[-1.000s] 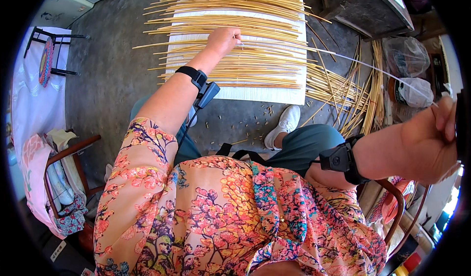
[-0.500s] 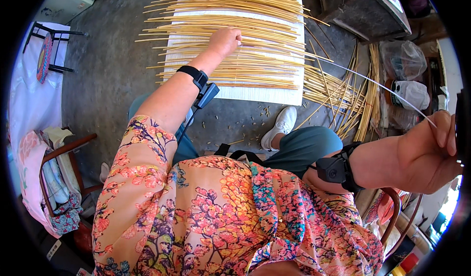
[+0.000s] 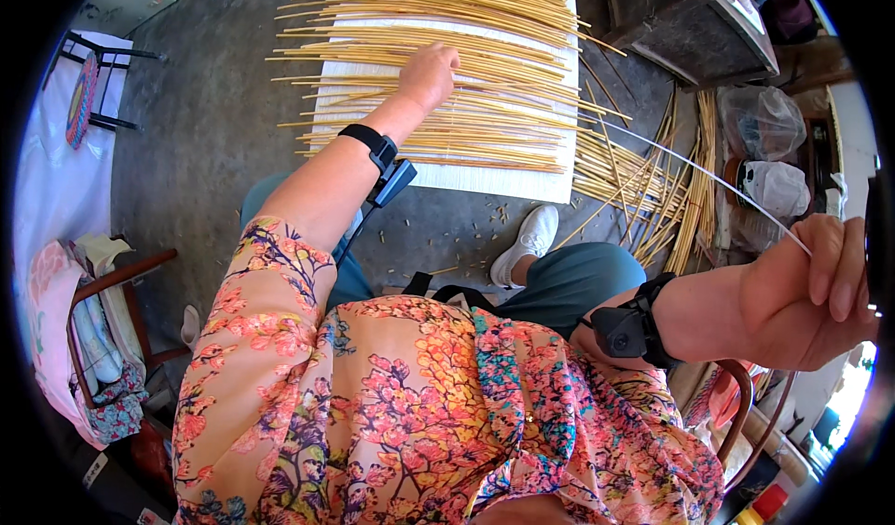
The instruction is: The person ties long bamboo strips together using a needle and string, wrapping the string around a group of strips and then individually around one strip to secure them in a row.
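My left hand (image 3: 429,73) reaches forward and presses on a row of thin yellow bamboo sticks (image 3: 447,49) laid across a white board (image 3: 503,182) on the floor. My right hand (image 3: 811,292) is raised at the far right with its fingers pinched on a thin pale strand (image 3: 690,166). The strand runs taut from that hand back to the sticks near my left hand. Both wrists wear black bands.
A loose heap of sticks (image 3: 653,189) lies right of the board. Plastic bags (image 3: 760,124) and a dark wooden box (image 3: 690,21) stand at the back right. A wooden chair with cloth (image 3: 93,329) is at the left. My white shoe (image 3: 527,241) rests by the board.
My right hand has drawn the strand further out to the right and lower in the picture. The left hand stays on the sticks.
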A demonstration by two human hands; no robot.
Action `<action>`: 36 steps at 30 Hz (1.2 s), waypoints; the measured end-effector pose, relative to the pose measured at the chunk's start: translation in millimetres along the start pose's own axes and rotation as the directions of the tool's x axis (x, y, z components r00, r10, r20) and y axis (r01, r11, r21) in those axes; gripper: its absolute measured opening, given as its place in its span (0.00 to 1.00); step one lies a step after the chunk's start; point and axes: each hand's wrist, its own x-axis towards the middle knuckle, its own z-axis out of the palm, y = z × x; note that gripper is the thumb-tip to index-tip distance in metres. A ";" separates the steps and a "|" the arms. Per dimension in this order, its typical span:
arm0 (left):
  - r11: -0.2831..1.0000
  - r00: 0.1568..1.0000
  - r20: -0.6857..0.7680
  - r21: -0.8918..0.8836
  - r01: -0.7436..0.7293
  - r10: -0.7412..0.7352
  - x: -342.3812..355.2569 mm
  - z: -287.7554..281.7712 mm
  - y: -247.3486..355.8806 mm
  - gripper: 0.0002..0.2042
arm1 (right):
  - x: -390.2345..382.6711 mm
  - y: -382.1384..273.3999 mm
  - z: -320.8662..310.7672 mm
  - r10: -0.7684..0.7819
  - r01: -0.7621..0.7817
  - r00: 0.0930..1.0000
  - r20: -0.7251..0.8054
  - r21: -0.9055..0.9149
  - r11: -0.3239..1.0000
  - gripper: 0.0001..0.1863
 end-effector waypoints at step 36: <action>0.981 0.878 0.453 -0.034 0.190 -0.154 30.2 -43.6 -3.0 0.09 | -127.7 335.5 -57.6 0.605 0.286 0.702 0.376 -0.927 0.244 0.01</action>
